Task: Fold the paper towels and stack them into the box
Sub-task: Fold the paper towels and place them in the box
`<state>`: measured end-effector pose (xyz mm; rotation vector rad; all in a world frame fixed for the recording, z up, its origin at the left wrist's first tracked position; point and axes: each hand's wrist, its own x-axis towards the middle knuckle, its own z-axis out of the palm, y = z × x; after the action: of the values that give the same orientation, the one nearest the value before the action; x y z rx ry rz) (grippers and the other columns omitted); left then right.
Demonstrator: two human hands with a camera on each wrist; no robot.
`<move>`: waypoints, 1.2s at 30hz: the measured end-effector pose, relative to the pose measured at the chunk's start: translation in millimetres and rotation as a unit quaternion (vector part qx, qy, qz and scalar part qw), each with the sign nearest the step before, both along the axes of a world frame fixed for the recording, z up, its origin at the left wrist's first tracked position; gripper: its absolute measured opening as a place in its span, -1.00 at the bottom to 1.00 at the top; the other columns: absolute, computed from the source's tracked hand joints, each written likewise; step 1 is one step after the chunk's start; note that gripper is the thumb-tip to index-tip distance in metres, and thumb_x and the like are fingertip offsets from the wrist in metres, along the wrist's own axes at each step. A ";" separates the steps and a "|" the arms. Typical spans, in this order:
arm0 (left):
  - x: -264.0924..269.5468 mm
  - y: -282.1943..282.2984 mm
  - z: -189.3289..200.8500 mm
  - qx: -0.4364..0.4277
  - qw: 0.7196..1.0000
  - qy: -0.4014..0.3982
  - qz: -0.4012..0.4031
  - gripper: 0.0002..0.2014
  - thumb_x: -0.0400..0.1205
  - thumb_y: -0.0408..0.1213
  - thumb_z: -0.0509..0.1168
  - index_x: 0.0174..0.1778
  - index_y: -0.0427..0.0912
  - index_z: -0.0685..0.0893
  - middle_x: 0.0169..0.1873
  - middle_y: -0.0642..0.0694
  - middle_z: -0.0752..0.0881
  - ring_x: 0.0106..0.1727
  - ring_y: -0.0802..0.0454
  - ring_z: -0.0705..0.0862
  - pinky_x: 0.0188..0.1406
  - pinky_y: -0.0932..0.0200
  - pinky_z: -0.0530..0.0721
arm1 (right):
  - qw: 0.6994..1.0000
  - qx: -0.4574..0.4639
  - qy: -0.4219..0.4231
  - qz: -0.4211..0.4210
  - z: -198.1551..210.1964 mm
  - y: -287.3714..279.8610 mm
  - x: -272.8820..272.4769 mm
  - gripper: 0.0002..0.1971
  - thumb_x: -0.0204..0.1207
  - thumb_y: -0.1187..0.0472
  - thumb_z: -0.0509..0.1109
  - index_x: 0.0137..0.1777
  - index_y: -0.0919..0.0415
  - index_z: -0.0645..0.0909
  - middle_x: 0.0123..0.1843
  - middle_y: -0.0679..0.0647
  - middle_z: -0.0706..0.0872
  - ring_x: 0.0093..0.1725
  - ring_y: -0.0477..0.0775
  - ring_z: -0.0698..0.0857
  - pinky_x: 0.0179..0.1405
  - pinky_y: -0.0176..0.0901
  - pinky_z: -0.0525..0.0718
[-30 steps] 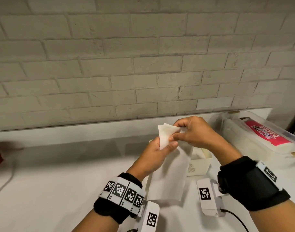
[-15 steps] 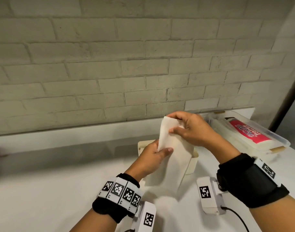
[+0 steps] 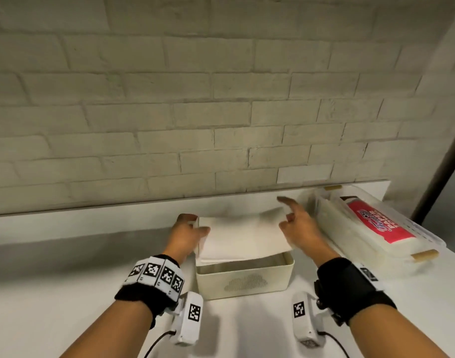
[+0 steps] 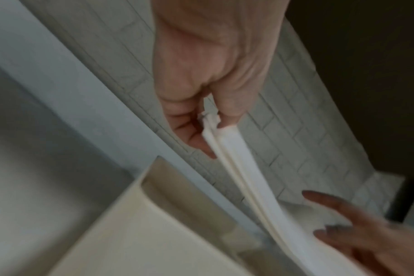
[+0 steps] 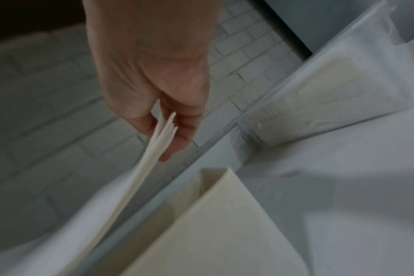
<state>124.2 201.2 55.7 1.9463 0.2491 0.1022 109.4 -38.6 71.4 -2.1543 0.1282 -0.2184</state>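
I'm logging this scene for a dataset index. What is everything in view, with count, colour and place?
folded paper towel: one, white, held level over the box
box: one, cream, open, centre of table
clear bin: one, holds a pink-labelled paper pack, right of box
table: one, white
brick wall: pale, behind table
wrist cameras: two, white
hands: left hand pinches the towel's left end; right hand is at its right end, pinching it in the right wrist view

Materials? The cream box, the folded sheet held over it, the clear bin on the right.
Cream box: looks like matte moulded plastic, with rounded corners and a perforated cloud pattern.
Folded sheet: thin white paper towel, with soft layered edges.
Clear bin: translucent plastic; its contents show through.
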 end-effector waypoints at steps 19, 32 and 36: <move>21.6 -38.5 -38.8 0.678 0.693 0.043 -0.244 -0.71 0.69 -0.45 0.04 0.26 -0.29 0.57 0.27 -0.23 0.59 0.31 -0.12 0.57 0.27 0.15 0.48 | 0.899 -0.382 0.208 0.047 -43.5 28.0 29.2 -0.57 0.54 0.36 0.31 0.40 0.40 0.38 0.33 0.19 0.60 0.26 0.10 0.64 0.12 -0.25 0.60; 15.5 -46.8 -28.7 0.715 0.659 0.044 -0.229 -0.70 0.66 -0.35 0.08 0.24 -0.18 0.61 0.24 -0.14 0.60 0.33 -0.11 0.44 0.24 0.10 0.46 | 0.897 -0.409 0.156 0.052 -23.8 24.3 9.8 -0.58 0.51 0.35 0.33 0.38 0.30 0.45 0.35 0.21 0.44 0.26 0.18 0.59 0.18 -0.13 0.58; 13.5 -75.1 0.7 0.655 0.712 -0.004 -0.254 -0.72 0.60 -0.37 0.12 0.17 -0.23 0.62 0.14 -0.16 0.66 0.20 -0.11 0.58 0.07 0.14 0.50 | 0.920 -0.365 0.141 0.018 1.9 -14.4 2.9 -0.61 0.49 0.19 0.39 0.33 0.11 0.56 0.32 0.09 0.59 0.30 0.12 0.59 0.19 -0.12 0.59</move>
<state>137.7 126.1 56.4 3.3580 -0.5672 -0.1293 112.3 -53.1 73.2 -2.9263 0.1932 0.0940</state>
